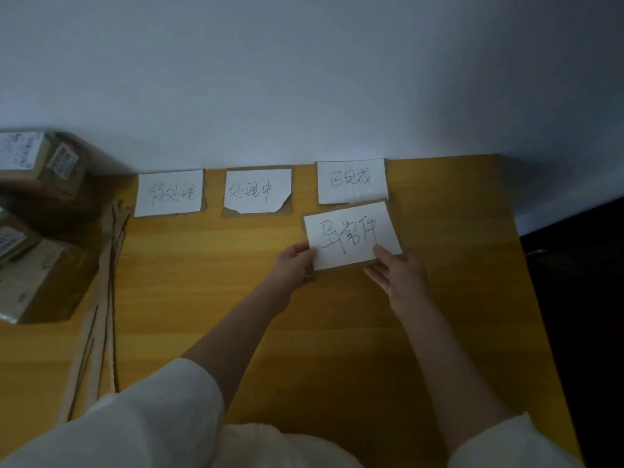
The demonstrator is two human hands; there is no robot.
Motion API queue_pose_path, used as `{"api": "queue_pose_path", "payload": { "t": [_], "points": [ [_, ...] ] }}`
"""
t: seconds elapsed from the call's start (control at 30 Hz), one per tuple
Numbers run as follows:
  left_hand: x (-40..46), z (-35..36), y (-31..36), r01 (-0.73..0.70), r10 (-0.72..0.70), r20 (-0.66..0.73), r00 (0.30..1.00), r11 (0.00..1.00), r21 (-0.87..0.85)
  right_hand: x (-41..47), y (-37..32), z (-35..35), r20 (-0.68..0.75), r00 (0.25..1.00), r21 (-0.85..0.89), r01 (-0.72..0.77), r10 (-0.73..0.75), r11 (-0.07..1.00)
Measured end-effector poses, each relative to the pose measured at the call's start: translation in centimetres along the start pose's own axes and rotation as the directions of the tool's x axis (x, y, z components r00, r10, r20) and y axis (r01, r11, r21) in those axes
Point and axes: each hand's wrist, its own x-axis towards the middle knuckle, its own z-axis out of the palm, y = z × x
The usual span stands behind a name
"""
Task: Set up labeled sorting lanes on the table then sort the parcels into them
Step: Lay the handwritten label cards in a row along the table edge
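Right now, head view only: both hands are holding the fourth label card [353, 234] just right of frame centre, white paper on a brown cardboard backing, handwriting facing the camera. Left hand [293, 263] is pinching the card's lower left corner, thumb on top of the paper and the other fingers curling under, mostly hidden. Right hand [400, 276] is gripping the lower right edge, thumb lying on the paper face, fingers tucked beneath, so their spread I cannot tell. Card's long axis is running left to right, tilting slightly so the right end sits lower, and its top edge is overlapping or just touching the bottom of the third label [352, 181] above it; which of the two I cannot tell. Three labels are already lying in a row along the far edge of the yellow table [439, 298]: first label [170, 193] at left centre, second label [257, 191] with a torn corner at centre, third at right of centre. Bare table is showing to the right of the third label, likely the open slot, so the card probably needs shifting right and up; right hand is nearer that spot. Parcels [40, 231] are stacking at the left edge of frame, untouched, beside long cardboard strips [108, 282]. Sorting not yet started, judging by this.
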Motion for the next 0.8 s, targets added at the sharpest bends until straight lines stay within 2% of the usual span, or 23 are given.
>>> {"api": "queue_pose_path", "payload": {
  "t": [0.13, 0.27, 0.37, 0.47, 0.57, 0.63, 0.67, 0.73, 0.8],
  "points": [
    [0.8, 1.2, -0.8, -0.103, 0.123, -0.05, 0.991, 0.951, 0.292, 1.3, -2.2, -3.4, -0.221, 0.973, 0.023, 0.073, -0.066, 0.997],
    [1.7, 1.8, -1.6, -0.167, 0.245, -0.053, 0.968, 0.789, 0.591, 2.4, -4.1, -7.3, -0.388, 0.907, -0.021, 0.17, -0.164, 0.985],
    [1.9, 2.5, -1.9, -0.2, 0.294, -0.016, 0.956, 0.688, 0.697, 3.1, -5.3, -9.5, -0.45, 0.871, -0.04, 0.201, -0.197, 0.979],
    [2.1, 3.3, -2.1, -0.183, 0.272, 0.011, 0.962, 0.617, 0.766, 4.0, -5.8, -10.7, -0.465, 0.858, -0.054, 0.217, -0.217, 0.975],
    [2.2, 4.0, -2.1, -0.182, 0.266, 0.037, 0.963, 0.546, 0.818, 5.1, -5.4, -10.9, -0.525, 0.784, -0.284, 0.204, -0.33, 0.937],
    [2.2, 4.5, -2.1, -0.184, 0.263, 0.053, 0.963, 0.504, 0.844, 5.6, -4.9, -10.9, -0.544, 0.702, -0.522, 0.146, -0.46, 0.84],
    [2.3, 4.7, -2.2, -0.183, 0.26, 0.058, 0.964, 0.49, 0.852, 5.6, -4.5, -10.7, -0.503, 0.68, -0.64, 0.123, -0.534, 0.758],
    [2.5, 5.1, -2.2, -0.182, 0.259, 0.065, 0.964, 0.461, 0.869, 5.6, -3.5, -10.2, -0.332, 0.686, -0.817, 0.134, -0.647, 0.56],
    [2.7, 5.3, -2.3, -0.184, 0.263, 0.073, 0.962, 0.424, 0.887, 5.5, -2.5, -9.4, -0.169, 0.727, -0.908, 0.148, -0.665, 0.392]
  ]
}}
